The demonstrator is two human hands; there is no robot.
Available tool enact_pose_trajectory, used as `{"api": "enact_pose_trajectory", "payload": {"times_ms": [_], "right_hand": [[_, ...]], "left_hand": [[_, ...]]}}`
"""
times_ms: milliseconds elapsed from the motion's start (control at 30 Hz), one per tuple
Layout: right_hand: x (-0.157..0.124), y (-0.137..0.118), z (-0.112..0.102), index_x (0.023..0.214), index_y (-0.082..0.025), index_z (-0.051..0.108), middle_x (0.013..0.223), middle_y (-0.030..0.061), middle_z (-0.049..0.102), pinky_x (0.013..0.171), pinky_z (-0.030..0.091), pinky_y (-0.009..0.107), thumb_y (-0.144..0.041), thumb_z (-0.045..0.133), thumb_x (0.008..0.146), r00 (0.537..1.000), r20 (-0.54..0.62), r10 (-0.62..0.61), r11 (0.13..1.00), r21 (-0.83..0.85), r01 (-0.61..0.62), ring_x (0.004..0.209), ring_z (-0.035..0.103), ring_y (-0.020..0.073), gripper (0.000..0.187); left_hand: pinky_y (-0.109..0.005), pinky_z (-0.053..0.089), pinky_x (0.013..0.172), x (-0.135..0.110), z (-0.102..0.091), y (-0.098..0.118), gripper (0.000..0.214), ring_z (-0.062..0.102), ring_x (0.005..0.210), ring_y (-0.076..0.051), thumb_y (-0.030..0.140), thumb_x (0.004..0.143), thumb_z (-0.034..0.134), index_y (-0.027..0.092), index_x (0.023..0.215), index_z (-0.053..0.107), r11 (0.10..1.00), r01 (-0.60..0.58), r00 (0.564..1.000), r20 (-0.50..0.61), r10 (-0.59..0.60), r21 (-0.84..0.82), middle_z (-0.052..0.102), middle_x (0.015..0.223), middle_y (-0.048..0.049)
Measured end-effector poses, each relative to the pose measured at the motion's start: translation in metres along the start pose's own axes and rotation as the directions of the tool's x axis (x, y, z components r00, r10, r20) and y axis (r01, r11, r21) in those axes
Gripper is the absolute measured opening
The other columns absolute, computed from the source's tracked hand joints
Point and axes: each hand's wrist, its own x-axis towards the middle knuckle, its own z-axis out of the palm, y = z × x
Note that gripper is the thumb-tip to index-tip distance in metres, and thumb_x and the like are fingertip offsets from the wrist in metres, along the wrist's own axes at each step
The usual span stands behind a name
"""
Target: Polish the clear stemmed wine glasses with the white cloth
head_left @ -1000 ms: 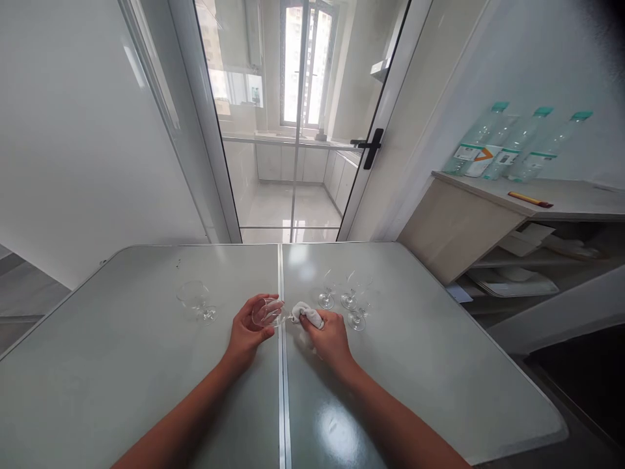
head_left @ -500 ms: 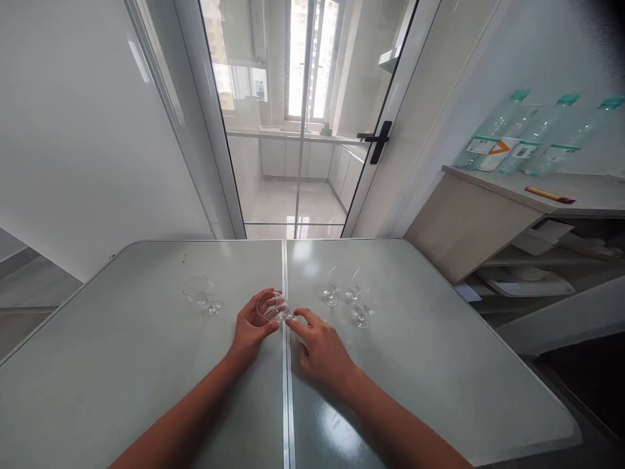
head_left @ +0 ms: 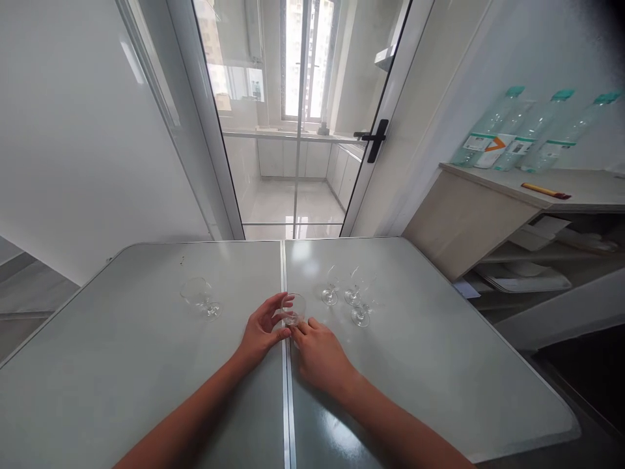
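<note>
A small clear stemmed wine glass (head_left: 293, 309) is between my hands above the table's centre seam, its bowl nearly upright. My left hand (head_left: 263, 324) curves round the bowl's left side, fingers behind it and thumb low near the stem. Closed about the glass's stem and lower part, my right hand (head_left: 319, 348) hides the foot. Another stemmed glass (head_left: 196, 293) lies tipped on its side on the left half of the table. On the right half stand several more clear glasses, including one at the front (head_left: 361, 316) and one at the left (head_left: 329, 296).
The pale grey-green table (head_left: 122, 391) has a metal seam (head_left: 286, 397) down its middle. Small dark specks lie at its back left. A glass door with a black handle (head_left: 375, 140) stands behind. At right, a shelf unit (head_left: 488, 195) carries several plastic bottles (head_left: 512, 140).
The wine glass has turned from tilted to nearly upright and shifted slightly right. My left hand has moved right with it, and my right hand's fingers have closed in lower at the stem.
</note>
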Motion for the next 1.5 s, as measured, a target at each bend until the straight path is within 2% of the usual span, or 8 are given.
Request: {"api": "enact_pose_trajectory", "payload": {"times_ms": [133,233,400,533,733,967,1200,1500], "right_hand": [[0.001,0.003,-0.001,0.134,-0.015,0.059,0.127,0.0109,0.068,0.097,0.048,0.034,-0.011,0.059,0.078,1.0,0.008,0.011,1.0,0.024,-0.011,0.11,0.059,0.0262,0.057],[-0.001,0.005,-0.001,0.138,-0.014,0.057,0.127,0.0129,0.069,0.092,0.05,0.034,-0.01,0.061,0.075,0.993,0.049,0.109,0.994,-0.01,-0.108,0.109,0.061,0.0271,0.063],[-0.007,0.011,-0.002,0.142,-0.008,0.055,0.126,0.0198,0.069,0.086,0.052,0.034,-0.001,0.057,0.078,0.93,0.084,0.357,0.929,-0.134,-0.344,0.111,0.066,0.0299,0.064],[-0.009,0.019,-0.007,0.143,-0.002,0.054,0.121,0.0233,0.07,0.082,0.053,0.034,0.001,0.052,0.084,0.879,0.075,0.472,0.872,-0.187,-0.452,0.107,0.069,0.0308,0.059],[-0.009,0.029,-0.011,0.133,-0.005,0.061,0.115,0.0221,0.072,0.079,0.052,0.032,0.0,0.053,0.085,0.853,0.058,0.518,0.846,-0.181,-0.501,0.104,0.072,0.0294,0.048],[-0.011,0.035,-0.011,0.107,-0.011,0.069,0.102,0.0163,0.075,0.072,0.051,0.031,-0.003,0.057,0.084,0.866,0.023,0.5,0.858,-0.148,-0.492,0.093,0.073,0.0273,0.027],[-0.01,0.036,-0.017,0.098,-0.013,0.071,0.099,0.0161,0.074,0.069,0.048,0.03,-0.003,0.054,0.084,0.851,0.045,0.522,0.846,-0.15,-0.511,0.091,0.073,0.0266,0.024],[-0.023,0.017,-0.032,0.085,-0.018,0.07,0.082,0.0123,0.073,0.06,0.041,0.03,-0.012,0.055,0.09,0.845,0.057,0.532,0.838,-0.181,-0.515,0.075,0.073,0.0266,0.017]], "left_hand": [[-0.045,0.049,0.108,0.001,0.002,0.002,0.067,0.056,0.13,-0.031,0.03,0.076,0.089,0.026,0.137,0.061,0.999,0.011,0.999,0.035,-0.012,0.045,0.057,0.146,-0.0147],[-0.041,0.051,0.102,0.003,0.001,0.002,0.061,0.057,0.122,-0.028,0.034,0.078,0.087,0.026,0.133,0.062,0.995,-0.031,0.999,0.011,0.03,0.091,0.057,0.139,-0.0133],[-0.031,0.051,0.084,0.002,-0.001,0.002,0.042,0.056,0.103,-0.022,0.038,0.086,0.078,0.024,0.122,0.062,0.99,0.001,0.996,-0.085,0.011,0.14,0.056,0.119,-0.0105],[-0.028,0.047,0.079,0.002,0.002,0.006,0.033,0.052,0.097,-0.02,0.043,0.088,0.075,0.023,0.111,0.063,0.987,0.018,0.997,-0.074,-0.006,0.161,0.052,0.106,-0.0071],[-0.026,0.043,0.077,0.003,0.004,0.01,0.028,0.048,0.091,-0.018,0.046,0.09,0.071,0.022,0.102,0.063,0.985,0.02,0.999,-0.042,-0.013,0.173,0.048,0.105,-0.0053],[-0.025,0.041,0.073,0.002,0.004,0.009,0.027,0.045,0.086,-0.017,0.046,0.091,0.07,0.021,0.099,0.063,0.984,0.014,0.998,-0.059,-0.004,0.177,0.047,0.104,-0.0055],[-0.026,0.042,0.073,0.003,0.006,0.013,0.032,0.049,0.086,-0.017,0.049,0.086,0.075,0.02,0.096,0.064,0.986,0.036,0.997,-0.07,-0.025,0.161,0.051,0.104,-0.0058],[-0.022,0.018,0.046,-0.002,0.002,0.003,0.041,0.026,0.051,-0.004,0.05,0.086,0.075,0.018,0.077,0.053,0.984,0.161,0.987,-0.003,-0.161,0.08,0.041,0.076,0.0043]]}}
